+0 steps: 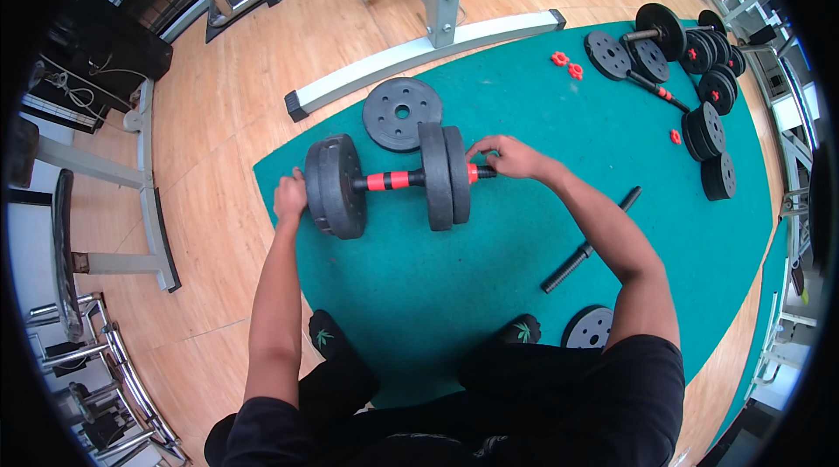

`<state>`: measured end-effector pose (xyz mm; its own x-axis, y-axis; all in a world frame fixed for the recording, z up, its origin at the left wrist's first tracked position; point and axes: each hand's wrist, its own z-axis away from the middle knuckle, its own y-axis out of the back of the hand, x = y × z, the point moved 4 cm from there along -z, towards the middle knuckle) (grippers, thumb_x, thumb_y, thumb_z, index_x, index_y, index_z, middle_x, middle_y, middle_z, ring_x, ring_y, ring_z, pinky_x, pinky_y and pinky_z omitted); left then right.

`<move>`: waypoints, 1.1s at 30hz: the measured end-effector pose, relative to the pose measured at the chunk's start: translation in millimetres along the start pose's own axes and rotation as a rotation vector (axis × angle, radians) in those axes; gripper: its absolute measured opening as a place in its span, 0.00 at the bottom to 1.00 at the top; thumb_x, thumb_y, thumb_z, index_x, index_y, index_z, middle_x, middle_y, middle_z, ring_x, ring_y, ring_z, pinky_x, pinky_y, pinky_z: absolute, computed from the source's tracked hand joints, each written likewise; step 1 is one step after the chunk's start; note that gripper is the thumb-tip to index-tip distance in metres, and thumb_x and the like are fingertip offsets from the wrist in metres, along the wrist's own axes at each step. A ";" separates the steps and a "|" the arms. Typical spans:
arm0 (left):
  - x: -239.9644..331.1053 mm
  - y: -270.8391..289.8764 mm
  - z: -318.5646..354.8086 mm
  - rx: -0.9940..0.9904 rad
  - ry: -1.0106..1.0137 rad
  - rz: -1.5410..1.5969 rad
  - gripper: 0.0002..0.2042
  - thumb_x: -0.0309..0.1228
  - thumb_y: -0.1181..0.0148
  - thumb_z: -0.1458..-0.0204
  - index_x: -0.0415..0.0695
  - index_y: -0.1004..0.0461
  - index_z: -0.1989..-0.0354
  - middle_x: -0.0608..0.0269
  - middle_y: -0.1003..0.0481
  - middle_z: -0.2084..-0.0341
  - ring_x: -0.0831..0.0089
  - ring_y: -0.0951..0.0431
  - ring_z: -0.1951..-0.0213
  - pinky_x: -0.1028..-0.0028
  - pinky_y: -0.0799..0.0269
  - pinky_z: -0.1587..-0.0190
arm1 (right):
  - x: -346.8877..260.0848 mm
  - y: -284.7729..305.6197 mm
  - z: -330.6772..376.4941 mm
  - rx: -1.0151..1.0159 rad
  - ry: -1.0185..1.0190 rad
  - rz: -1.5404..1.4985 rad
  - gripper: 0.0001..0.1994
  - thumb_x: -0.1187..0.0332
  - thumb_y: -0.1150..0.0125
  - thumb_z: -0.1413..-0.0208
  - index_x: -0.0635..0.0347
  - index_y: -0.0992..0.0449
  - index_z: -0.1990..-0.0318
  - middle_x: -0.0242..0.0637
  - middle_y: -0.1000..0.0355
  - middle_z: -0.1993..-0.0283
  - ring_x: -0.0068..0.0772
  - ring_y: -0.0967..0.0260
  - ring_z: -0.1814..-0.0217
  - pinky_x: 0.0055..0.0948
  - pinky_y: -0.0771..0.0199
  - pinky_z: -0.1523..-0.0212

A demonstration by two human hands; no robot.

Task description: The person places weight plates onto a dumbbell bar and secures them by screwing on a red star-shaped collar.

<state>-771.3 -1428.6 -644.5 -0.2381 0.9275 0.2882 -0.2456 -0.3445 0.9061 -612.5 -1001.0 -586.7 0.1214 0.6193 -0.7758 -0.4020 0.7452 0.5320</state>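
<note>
A dumbbell (389, 180) lies across the green mat in front of me, with two dark plates at each end of its red and black bar. My left hand (291, 196) is closed at its left end, against the outer plate; the fingertips and whatever they grip there are mostly hidden. At the other end my right hand (514, 158) pinches the red star nut (473, 173) on the threaded bar, close to the outer plate. A loose round weight plate (402, 113) lies flat just behind the dumbbell.
A black threaded bar (591, 240) and another plate (587, 328) lie on the mat (524, 100) near my right arm. Far right are stacked plates (704, 131), red nuts (566, 65) and another dumbbell bar (657, 91). A grey steel frame foot (419, 61) borders the mat's back edge.
</note>
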 end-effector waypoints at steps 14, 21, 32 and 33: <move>-5.2 -8.4 -10.1 -0.055 0.020 0.018 0.30 0.53 0.61 0.39 0.37 0.24 0.51 0.35 0.26 0.52 0.40 0.27 0.47 0.49 0.33 0.45 | 23.2 0.4 -12.6 0.078 0.026 0.123 0.18 0.76 0.49 0.51 0.52 0.20 0.54 0.45 0.26 0.52 0.44 0.29 0.49 0.40 0.30 0.46; -2.8 -7.9 -7.7 -0.013 -0.024 0.008 0.30 0.53 0.60 0.39 0.35 0.22 0.57 0.34 0.25 0.55 0.38 0.26 0.50 0.48 0.32 0.46 | 3.1 -5.4 -2.2 0.021 0.070 -0.187 0.16 0.67 0.40 0.46 0.59 0.26 0.50 0.47 0.26 0.54 0.44 0.27 0.53 0.39 0.28 0.50; -2.8 -7.7 -9.0 0.026 -0.030 0.032 0.29 0.52 0.59 0.39 0.34 0.22 0.58 0.34 0.25 0.56 0.38 0.25 0.51 0.48 0.32 0.47 | -10.2 -37.6 13.2 0.151 0.051 0.490 0.28 0.66 0.31 0.51 0.57 0.41 0.46 0.51 0.27 0.54 0.56 0.30 0.47 0.46 0.29 0.54; -5.1 -8.0 -10.5 0.017 -0.026 0.034 0.29 0.52 0.59 0.39 0.34 0.22 0.58 0.34 0.25 0.56 0.38 0.25 0.51 0.48 0.32 0.47 | -11.7 -35.8 14.9 0.161 0.070 0.519 0.28 0.65 0.30 0.51 0.57 0.41 0.47 0.51 0.26 0.54 0.56 0.30 0.47 0.46 0.29 0.55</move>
<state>-777.9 -1432.1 -656.4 -0.2218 0.9189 0.3263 -0.2220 -0.3734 0.9007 -586.0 -1031.2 -591.6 -0.1183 0.9018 -0.4155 -0.2485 0.3783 0.8917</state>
